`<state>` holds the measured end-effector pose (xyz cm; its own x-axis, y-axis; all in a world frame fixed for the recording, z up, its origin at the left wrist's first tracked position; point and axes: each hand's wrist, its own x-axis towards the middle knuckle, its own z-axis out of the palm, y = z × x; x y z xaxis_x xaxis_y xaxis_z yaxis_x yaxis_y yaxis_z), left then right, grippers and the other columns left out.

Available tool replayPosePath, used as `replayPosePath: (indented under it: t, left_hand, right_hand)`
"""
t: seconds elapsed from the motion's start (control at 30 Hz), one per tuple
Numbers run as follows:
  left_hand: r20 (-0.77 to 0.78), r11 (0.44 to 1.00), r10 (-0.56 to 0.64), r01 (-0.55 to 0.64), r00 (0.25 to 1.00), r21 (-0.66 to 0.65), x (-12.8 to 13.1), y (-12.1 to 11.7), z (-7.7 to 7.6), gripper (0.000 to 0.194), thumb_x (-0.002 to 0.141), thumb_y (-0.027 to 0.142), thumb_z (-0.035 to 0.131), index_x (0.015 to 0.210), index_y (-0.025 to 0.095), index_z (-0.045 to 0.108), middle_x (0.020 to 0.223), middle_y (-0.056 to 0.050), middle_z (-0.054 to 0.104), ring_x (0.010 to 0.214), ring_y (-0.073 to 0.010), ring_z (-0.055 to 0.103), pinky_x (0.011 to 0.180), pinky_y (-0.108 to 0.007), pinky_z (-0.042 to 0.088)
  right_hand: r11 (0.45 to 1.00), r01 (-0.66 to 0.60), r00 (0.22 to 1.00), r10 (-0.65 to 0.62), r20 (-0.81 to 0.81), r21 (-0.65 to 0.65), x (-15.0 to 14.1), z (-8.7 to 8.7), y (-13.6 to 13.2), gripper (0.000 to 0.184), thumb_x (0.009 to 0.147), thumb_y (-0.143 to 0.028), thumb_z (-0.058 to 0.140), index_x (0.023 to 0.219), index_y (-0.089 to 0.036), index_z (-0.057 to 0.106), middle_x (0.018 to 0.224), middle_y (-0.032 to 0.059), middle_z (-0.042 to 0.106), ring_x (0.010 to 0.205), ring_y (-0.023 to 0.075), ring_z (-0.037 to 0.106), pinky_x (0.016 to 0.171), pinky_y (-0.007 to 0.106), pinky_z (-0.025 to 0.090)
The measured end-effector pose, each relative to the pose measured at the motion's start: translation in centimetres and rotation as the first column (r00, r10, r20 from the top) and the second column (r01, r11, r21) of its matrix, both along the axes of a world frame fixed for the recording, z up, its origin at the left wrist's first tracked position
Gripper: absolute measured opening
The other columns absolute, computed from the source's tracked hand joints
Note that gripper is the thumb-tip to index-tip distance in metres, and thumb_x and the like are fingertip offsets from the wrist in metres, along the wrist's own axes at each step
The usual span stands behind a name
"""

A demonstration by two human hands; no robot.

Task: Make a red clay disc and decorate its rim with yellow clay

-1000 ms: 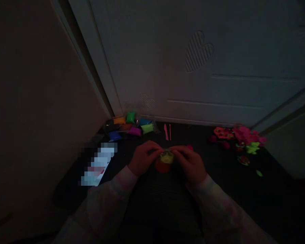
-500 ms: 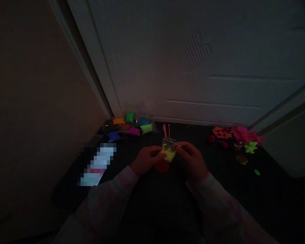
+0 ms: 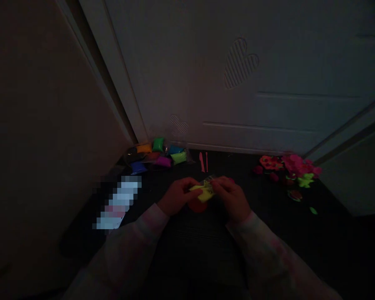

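In the middle of the view, both hands grip a small clear plastic bag of yellow modelling clay. My left hand is closed on the bag's left side, thumb across the front. Fingers of my right hand pinch the upper right part of the bag. Below the bag a round orange-red piece shows, partly covered by it. Just beyond the hands lie a pink plastic clay knife and a thin pink stick tool. A bit of pink shows behind the right hand.
Several bags of coloured clay lie at the back left of the dark table. A pale, pixelated sheet or screen is at the left. Pink and orange flower shapes, a yellow-green piece and a green leaf shape lie at the right. A white panel with hearts rises behind.
The bag has tilted down and its clear top is now bunched under the right fingers. The right hand has shifted slightly left, and the pink tools show in full.
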<state>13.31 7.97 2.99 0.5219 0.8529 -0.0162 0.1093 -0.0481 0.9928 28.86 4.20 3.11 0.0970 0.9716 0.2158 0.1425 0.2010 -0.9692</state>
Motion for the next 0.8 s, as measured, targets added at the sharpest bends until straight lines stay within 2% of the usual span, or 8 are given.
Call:
replayPosePath:
  t: [0.13,0.23,0.3,0.4,0.5,0.67,0.8]
  left_hand:
    - [-0.013,0.998,-0.051,0.051,0.999,0.028,-0.17,-0.12,-0.08,0.025,0.070,0.032,0.050,0.084,0.014,0.060,0.083,-0.003,0.062,0.076,-0.0142,0.054,0.070,-0.025,0.040]
    - [-0.095,0.995,-0.024,0.032,0.995,0.090,-0.33,-0.08,-0.06,0.029,0.073,0.036,0.045,0.078,0.013,0.062,0.075,-0.002,0.062,0.071,-0.0139,0.054,0.067,-0.024,0.040]
    - [-0.095,0.995,0.007,0.002,0.995,0.100,-0.32,-0.03,-0.06,0.028,0.072,0.036,0.046,0.075,0.013,0.062,0.073,-0.002,0.062,0.070,-0.0138,0.053,0.065,-0.024,0.040]
    - [0.033,1.000,0.000,0.000,0.999,0.005,-0.13,-0.10,-0.02,0.027,0.067,0.032,0.053,0.086,0.014,0.059,0.082,-0.002,0.063,0.075,-0.0148,0.055,0.068,-0.025,0.041]
    - [0.110,0.992,-0.045,0.058,0.993,-0.116,0.08,-0.33,0.08,0.037,0.060,0.028,0.061,0.094,0.015,0.056,0.088,-0.004,0.062,0.079,-0.0166,0.056,0.070,-0.028,0.042]
    - [-0.035,0.997,0.015,-0.018,0.999,-0.074,0.17,-0.39,0.22,0.025,0.062,0.030,0.059,0.080,0.013,0.059,0.076,-0.003,0.064,0.072,-0.0171,0.057,0.066,-0.028,0.042]
    - [0.033,0.996,-0.005,0.008,0.999,-0.090,0.21,-0.28,-0.05,0.028,0.062,0.029,0.058,0.085,0.013,0.057,0.081,-0.004,0.064,0.076,-0.0172,0.057,0.068,-0.029,0.043]
  right_hand:
    - [0.999,0.044,0.998,-0.045,-0.034,-0.031,-0.02,0.00,-0.05,0.015,0.069,-0.032,0.054,0.073,-0.021,0.062,0.071,-0.0012,0.056,0.067,0.0110,0.052,0.062,0.024,0.040]
    - [0.997,0.055,0.997,-0.057,-0.046,-0.046,-0.15,0.06,-0.10,0.016,0.067,-0.033,0.054,0.073,-0.021,0.062,0.071,-0.0012,0.057,0.067,0.0114,0.052,0.062,0.024,0.041]
    - [0.997,0.065,0.996,-0.068,-0.050,-0.051,-0.24,0.06,-0.12,0.016,0.067,-0.033,0.055,0.073,-0.020,0.063,0.071,-0.0010,0.058,0.068,0.0119,0.053,0.062,0.024,0.041]
    - [0.991,0.122,0.990,-0.124,-0.060,-0.048,-0.39,0.09,-0.16,0.018,0.067,-0.035,0.054,0.074,-0.021,0.063,0.072,-0.0007,0.060,0.069,0.0126,0.054,0.064,0.025,0.042]
    - [0.984,0.178,0.982,-0.179,-0.055,-0.026,-0.55,0.22,-0.27,0.018,0.068,-0.035,0.052,0.075,-0.021,0.062,0.074,-0.0006,0.062,0.070,0.0128,0.055,0.064,0.026,0.042]
    - [0.988,0.155,0.988,-0.155,-0.005,0.005,-0.56,0.07,-0.27,0.018,0.069,-0.034,0.051,0.076,-0.021,0.062,0.074,-0.0005,0.061,0.071,0.0129,0.054,0.064,0.026,0.042]
    - [0.982,0.190,0.982,-0.190,-0.007,0.013,-0.54,-0.21,-0.23,0.018,0.069,-0.034,0.052,0.075,-0.021,0.062,0.075,0.0001,0.062,0.071,0.0135,0.055,0.064,0.026,0.043]
